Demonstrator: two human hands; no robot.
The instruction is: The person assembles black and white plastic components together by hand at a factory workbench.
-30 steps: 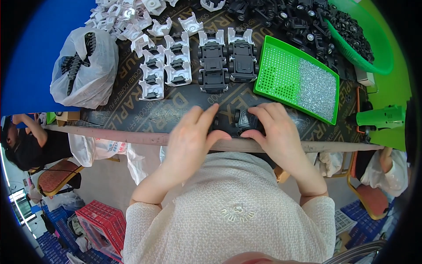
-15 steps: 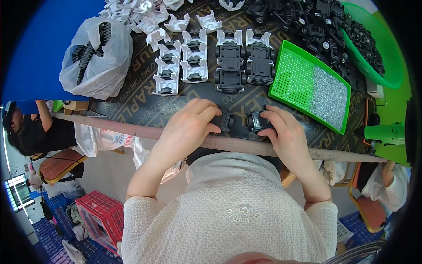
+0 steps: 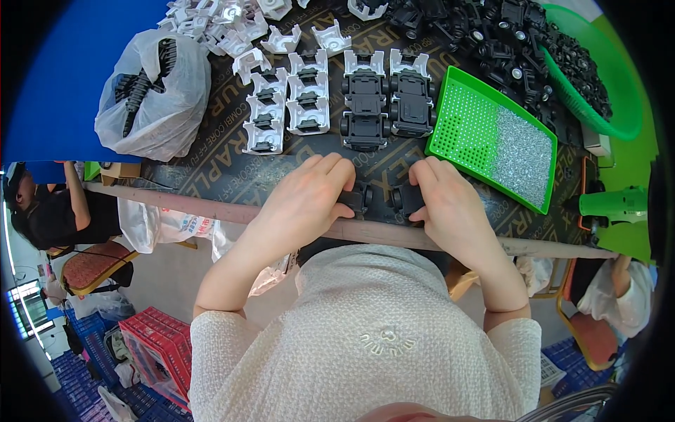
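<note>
My left hand is closed round one end of a black toy car chassis near the table's front edge. Facing it across a small gap, my right hand grips a second black toy car chassis. My fingers and palms partly hide both pieces. Beyond the hands stand short columns of white toy car shells; the two columns on the right have black chassis set in them. A green perforated tray lies right of these, with a heap of small silvery screws in one half.
Loose white shells pile up at the far left, black chassis at the far right beside a green basket. A plastic bag with black parts stands left. A green power tool is at the right edge. Other people sit at both sides.
The chassis in my right hand has turned, and those fingers now reach further over it. My left hand stays nearly where it was with its chassis.
</note>
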